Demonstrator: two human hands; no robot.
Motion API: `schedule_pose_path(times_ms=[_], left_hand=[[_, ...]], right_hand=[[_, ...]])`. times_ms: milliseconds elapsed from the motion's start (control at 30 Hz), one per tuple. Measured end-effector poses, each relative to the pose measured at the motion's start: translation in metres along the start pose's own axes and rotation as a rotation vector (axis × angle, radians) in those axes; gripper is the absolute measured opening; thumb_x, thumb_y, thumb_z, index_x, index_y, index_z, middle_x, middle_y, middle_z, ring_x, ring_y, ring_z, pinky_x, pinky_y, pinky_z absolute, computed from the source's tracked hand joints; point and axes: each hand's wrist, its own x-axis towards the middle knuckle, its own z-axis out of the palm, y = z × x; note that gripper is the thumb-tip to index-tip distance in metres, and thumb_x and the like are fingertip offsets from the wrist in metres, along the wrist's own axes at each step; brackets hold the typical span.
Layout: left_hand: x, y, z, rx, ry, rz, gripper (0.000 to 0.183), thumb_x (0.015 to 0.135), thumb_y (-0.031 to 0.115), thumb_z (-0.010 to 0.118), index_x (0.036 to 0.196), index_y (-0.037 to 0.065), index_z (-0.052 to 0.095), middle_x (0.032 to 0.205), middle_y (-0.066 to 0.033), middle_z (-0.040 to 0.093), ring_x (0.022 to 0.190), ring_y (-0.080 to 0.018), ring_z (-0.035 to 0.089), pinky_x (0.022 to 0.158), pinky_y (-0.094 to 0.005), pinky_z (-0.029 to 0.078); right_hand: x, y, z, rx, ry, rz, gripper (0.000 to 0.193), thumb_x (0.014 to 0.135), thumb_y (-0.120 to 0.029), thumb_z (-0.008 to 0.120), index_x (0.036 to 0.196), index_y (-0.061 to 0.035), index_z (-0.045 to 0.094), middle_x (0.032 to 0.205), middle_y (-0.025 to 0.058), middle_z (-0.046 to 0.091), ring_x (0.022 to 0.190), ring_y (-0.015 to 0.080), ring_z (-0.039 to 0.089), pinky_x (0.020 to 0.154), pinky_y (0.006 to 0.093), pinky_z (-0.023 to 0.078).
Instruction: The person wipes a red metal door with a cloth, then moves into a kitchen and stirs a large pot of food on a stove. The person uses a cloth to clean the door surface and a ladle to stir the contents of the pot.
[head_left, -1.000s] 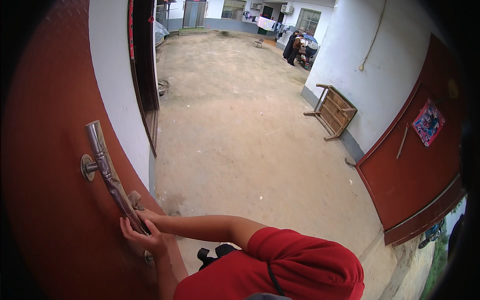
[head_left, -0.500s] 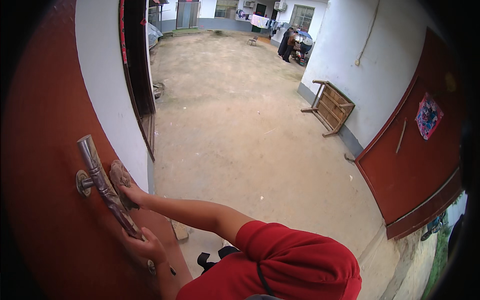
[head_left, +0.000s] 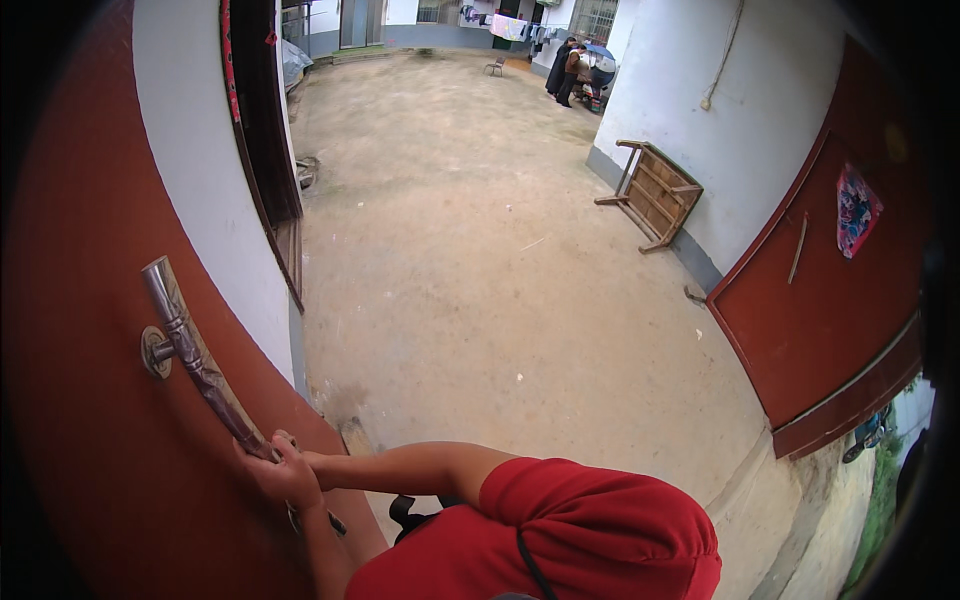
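Fingers of your L hand (head_left: 285,478) curl round the lower stretch of a metal door handle (head_left: 205,375), left of frame & toward the btm, thumb side facing the yard. Your R hand (head_left: 311,463) reaches in from lower centre, bare forearm (head_left: 400,465) below a red sleeve (head_left: 590,500), & meets the handle area right behind the L; its fingers are mostly hidden, so can't tell if they're spread or pinching. A small greyish bit (head_left: 288,437) tops the hands: cloth or fingertip, unclear.

Handle slants from mid-left down to lower left, its free upper end bare, a round mount (head_left: 157,352) fixing it to the red-brown door (head_left: 90,300). For good work here, prob best to let your L take the steadying w/ a snug, not crushing, wrap, so your R can move freely. Follow the tube's slant; ease off at the ridged rings & the mount, b/c knuckles could knock there. Leave a gap btwn the hands, or they'll likely block each other. Brace the door too: it may swing under a push.

Bkgd: a wooden table (head_left: 655,197) tipped on its side, right of centre; people (head_left: 568,72) gathered at upper right of centre.
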Motion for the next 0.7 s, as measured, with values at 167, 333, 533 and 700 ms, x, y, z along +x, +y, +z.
schedule_pose_path(times_ms=[167, 333, 533, 700], left_hand=[[-0.003, 0.006, 0.008, -0.043, -0.044, 0.021, 0.058, 0.088, 0.016, 0.062, 0.139, -0.002, 0.04, 0.128, -0.0236, 0.056, 0.113, -0.0372, 0.06, 0.092, -0.0417, 0.049], [-0.003, -0.008, 0.01, -0.036, -0.011, 0.051, 0.055, 0.088, 0.014, 0.061, 0.138, -0.002, 0.042, 0.125, -0.0232, 0.057, 0.108, -0.0379, 0.061, 0.089, -0.0422, 0.05], [0.001, -0.008, 0.007, -0.051, 0.038, 0.113, 0.051, 0.087, 0.013, 0.062, 0.132, -0.004, 0.046, 0.121, -0.0239, 0.057, 0.104, -0.0385, 0.06, 0.088, -0.0421, 0.049], [0.0, 0.028, -0.008, 0.056, -0.048, 0.144, 0.051, 0.09, 0.021, 0.063, 0.131, -0.005, 0.047, 0.121, -0.0247, 0.057, 0.107, -0.0393, 0.058, 0.091, -0.0415, 0.047]], right_hand=[[-0.017, -0.082, -0.03, 0.001, -0.056, -0.367, 0.037, 0.098, -0.03, 0.048, 0.111, 0.0004, 0.062, 0.103, 0.0086, 0.065, 0.092, 0.0174, 0.06, 0.082, 0.0341, 0.05], [-0.043, -0.139, 0.023, -0.077, 0.224, -0.343, 0.033, 0.099, -0.032, 0.05, 0.106, -0.0032, 0.066, 0.098, 0.0082, 0.068, 0.087, 0.0159, 0.062, 0.077, 0.0325, 0.051], [-0.087, -0.163, 0.047, 0.475, -0.061, -0.457, 0.044, 0.101, -0.04, 0.049, 0.126, -0.0038, 0.055, 0.111, 0.0104, 0.065, 0.097, 0.0203, 0.062, 0.087, 0.0362, 0.049], [-0.128, -0.199, 0.057, 0.056, 0.031, -0.893, 0.043, 0.1, -0.03, 0.052, 0.134, -0.0036, 0.05, 0.132, 0.0135, 0.055, 0.121, 0.0253, 0.051, 0.105, 0.0365, 0.039]])
